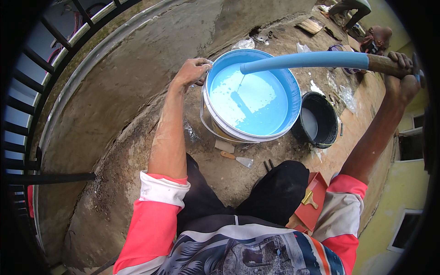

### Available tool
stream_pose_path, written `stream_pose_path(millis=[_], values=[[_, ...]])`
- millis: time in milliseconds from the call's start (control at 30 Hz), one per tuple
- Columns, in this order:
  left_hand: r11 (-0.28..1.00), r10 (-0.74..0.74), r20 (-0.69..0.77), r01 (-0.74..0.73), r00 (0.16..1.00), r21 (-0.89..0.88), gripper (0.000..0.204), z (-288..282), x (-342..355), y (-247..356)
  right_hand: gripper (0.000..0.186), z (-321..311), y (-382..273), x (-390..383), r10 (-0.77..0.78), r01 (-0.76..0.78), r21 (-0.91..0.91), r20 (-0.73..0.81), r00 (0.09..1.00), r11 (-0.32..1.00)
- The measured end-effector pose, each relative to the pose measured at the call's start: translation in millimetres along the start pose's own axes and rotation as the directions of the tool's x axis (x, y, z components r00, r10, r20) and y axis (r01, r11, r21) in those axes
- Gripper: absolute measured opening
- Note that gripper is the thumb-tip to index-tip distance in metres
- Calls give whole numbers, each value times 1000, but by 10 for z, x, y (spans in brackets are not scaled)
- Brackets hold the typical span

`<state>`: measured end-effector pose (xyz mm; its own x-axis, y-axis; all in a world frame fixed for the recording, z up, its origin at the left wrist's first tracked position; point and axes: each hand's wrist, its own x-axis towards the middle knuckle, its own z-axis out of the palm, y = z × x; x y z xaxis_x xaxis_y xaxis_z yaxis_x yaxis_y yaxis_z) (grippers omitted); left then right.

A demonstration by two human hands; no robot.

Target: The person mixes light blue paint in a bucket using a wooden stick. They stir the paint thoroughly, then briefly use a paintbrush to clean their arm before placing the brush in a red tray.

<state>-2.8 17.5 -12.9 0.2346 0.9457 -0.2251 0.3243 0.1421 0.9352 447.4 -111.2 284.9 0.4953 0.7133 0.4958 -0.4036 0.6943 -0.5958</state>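
Note:
A large white bucket (206, 106) of light blue paint (247, 96) stands in front of me. My left hand (193, 72) holds the bucket's left rim, with its fingers bent over the edge. At the far right, my right hand (402, 75) is wrapped round the bare wooden end of a stick (307, 60). The rest of the stick is coated in wet blue paint. It is raised above the bucket, crossing over the right rim, and a thin strand of paint runs from its tip down to the surface.
Beside the bucket is a black bucket (300, 126) with pale liquid. A putty knife (237, 159) lies near my knees. An orange-red tray (316, 215) with a paintbrush (310, 198) sits by my right leg. A curved concrete wall (123, 68) runs along the left. Another person (350, 11) is at far right.

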Motion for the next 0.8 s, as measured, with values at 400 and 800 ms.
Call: stream_pose_path(millis=[400,800], values=[[1000,-1,-1,1,1000,19,40,-5,-24,34,28,4,3,-22,33,-34,27,32,999,999],[1000,-7,-6,8,1000,17,36,9,-57,72,26,-29,2,-22,19,-20,13,42,999,1000]])
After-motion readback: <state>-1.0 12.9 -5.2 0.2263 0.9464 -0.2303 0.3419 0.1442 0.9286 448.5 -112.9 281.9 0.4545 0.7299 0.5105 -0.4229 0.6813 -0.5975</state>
